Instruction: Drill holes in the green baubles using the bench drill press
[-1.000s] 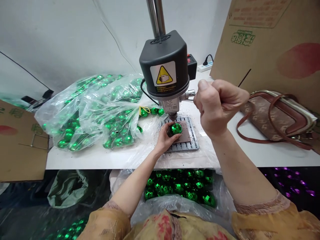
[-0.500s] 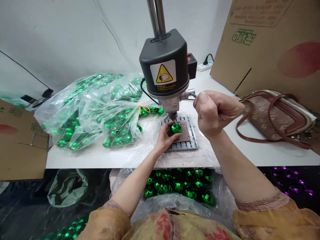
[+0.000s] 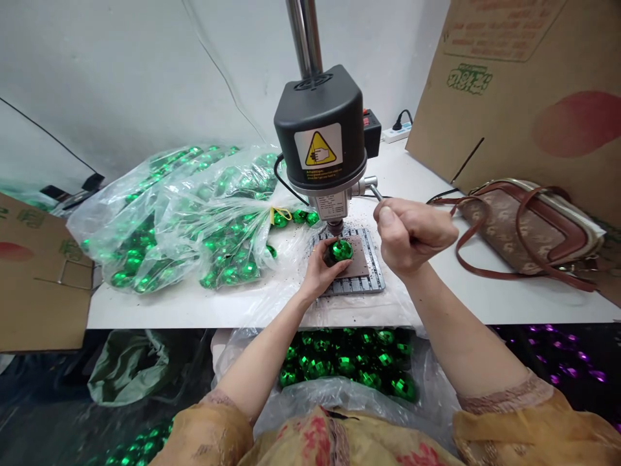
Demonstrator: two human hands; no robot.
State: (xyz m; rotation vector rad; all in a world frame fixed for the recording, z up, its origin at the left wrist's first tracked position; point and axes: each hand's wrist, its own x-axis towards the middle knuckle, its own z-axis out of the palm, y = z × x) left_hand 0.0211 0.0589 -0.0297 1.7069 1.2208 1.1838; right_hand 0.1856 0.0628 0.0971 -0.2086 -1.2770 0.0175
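Observation:
A small bench drill press (image 3: 320, 139) stands on the white table (image 3: 194, 307). My left hand (image 3: 317, 270) grips a shiny green ball (image 3: 341, 250) on the drill's grey slotted base plate (image 3: 371, 272), right under the drill tip. My right hand (image 3: 412, 233) is a fist closed around the drill's metal feed lever (image 3: 374, 191), to the right of the drill head. The ball sits on a brown pad on the plate.
Clear plastic bags of green balls (image 3: 194, 213) lie on the table's left. An open bag of more green balls (image 3: 349, 366) sits below the table edge. A brown handbag (image 3: 528, 226) and a cardboard sheet (image 3: 524, 90) stand right. Another cardboard piece (image 3: 33, 278) is at left.
My right fist has pulled the lever downward and toward me. The drill head has come down slightly toward the green ball. My left hand has stayed put.

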